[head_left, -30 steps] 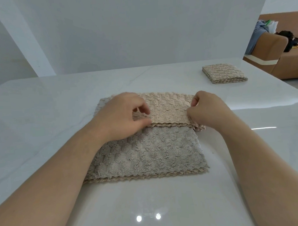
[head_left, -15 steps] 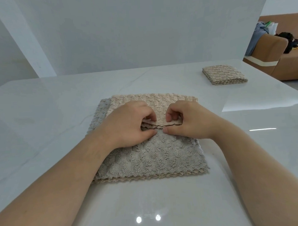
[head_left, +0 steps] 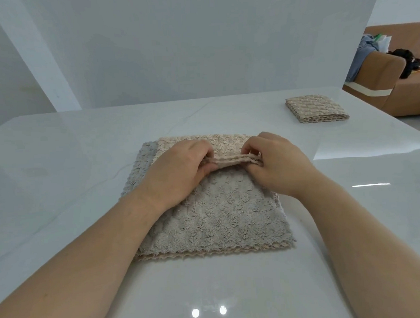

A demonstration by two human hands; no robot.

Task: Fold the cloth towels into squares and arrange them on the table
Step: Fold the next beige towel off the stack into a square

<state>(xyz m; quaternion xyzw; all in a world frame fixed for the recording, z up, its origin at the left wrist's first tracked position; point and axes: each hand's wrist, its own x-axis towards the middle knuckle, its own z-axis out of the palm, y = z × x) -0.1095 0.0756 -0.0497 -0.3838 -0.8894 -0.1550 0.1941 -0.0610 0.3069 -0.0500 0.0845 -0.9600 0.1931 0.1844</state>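
Observation:
A grey-and-beige textured cloth towel [head_left: 220, 213] lies on the white table [head_left: 61, 164], its far half folded toward me so the beige side shows on top. My left hand [head_left: 178, 169] and my right hand [head_left: 278, 161] sit close together at the middle of the towel. Both pinch the folded beige edge [head_left: 237, 158] and lift it slightly off the grey layer. A second towel [head_left: 316, 108], beige and folded into a square, rests at the far right of the table.
A grey wall panel stands behind the table's far edge. A brown sofa [head_left: 392, 81] with clothes and a black bag on it sits beyond the table's right side.
My hands came together from the folded edge's ends to its middle. The edge is now raised between my fingers instead of lying flat.

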